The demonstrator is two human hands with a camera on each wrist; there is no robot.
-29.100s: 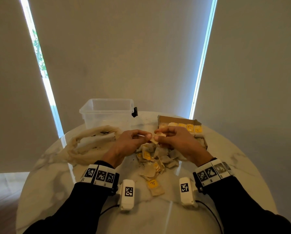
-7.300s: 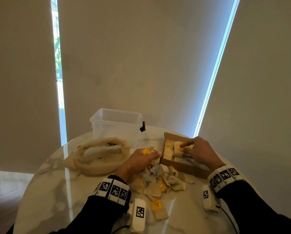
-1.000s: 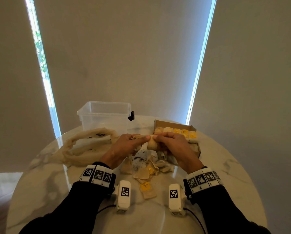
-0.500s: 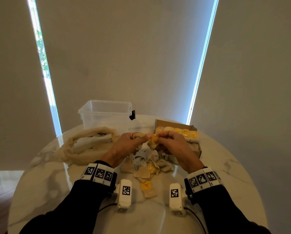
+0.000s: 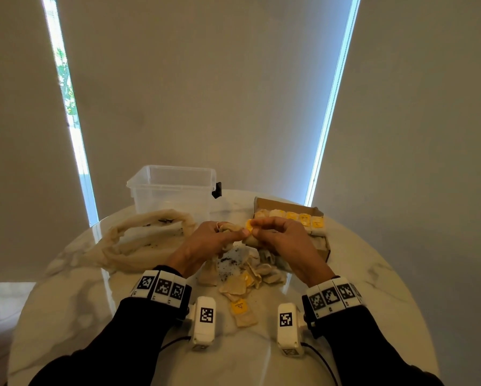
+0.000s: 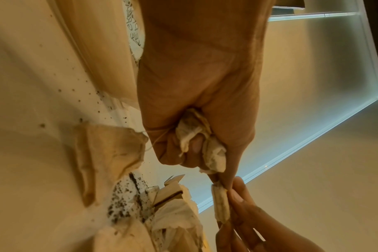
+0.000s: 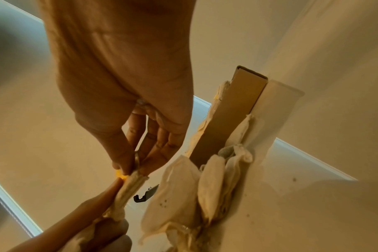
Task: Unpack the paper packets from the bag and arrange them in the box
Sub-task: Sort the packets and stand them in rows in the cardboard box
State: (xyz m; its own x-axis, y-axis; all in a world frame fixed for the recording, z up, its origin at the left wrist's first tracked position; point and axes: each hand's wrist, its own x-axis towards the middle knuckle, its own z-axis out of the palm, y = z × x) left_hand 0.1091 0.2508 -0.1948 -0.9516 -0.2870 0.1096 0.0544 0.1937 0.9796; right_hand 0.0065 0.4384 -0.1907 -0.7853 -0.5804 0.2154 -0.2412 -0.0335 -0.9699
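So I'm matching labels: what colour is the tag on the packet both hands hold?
Yellow tag on a beige packet; clearest in the head view.

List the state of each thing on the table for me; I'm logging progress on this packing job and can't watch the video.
Cardboard box: open, a row of yellow-tagged packets along its far side.
Cloth bag: slumped open, lying flat.
Clear plastic tub: lidless, upright.
Loose packets: heaped on the table, unpacked.
Held packet: pinched between both hands.
Left hand: also clutching crumpled packets.
Right hand: pinching the held packet.
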